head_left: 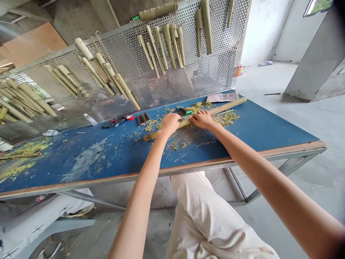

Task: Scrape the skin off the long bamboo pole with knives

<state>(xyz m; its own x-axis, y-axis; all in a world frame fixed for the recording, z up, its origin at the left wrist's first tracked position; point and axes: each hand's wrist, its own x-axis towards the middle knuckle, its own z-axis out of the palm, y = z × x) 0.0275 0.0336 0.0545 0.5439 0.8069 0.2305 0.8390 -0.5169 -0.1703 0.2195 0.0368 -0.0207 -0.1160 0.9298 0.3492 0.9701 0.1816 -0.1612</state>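
A long pale bamboo stick [226, 105] lies across the blue tabletop [264, 129], running from lower left to upper right. My left hand [169, 123] is closed around it near its left end. Just to the right, my right hand [202, 119] rests on the same stick with its fingers curled over it. Green-yellow bamboo shavings [228, 117] are scattered around both hands. A small green-handled tool [185, 110] lies on the table just behind the hands.
A perforated metal screen [215, 72] stands along the table's far edge with several bamboo pieces [172, 43] hung on it. Scissors [115, 121], a red tape roll [129, 117], a small bottle [90, 119] and a paper [222, 97] lie near it. More shavings [24, 149] pile at the left.
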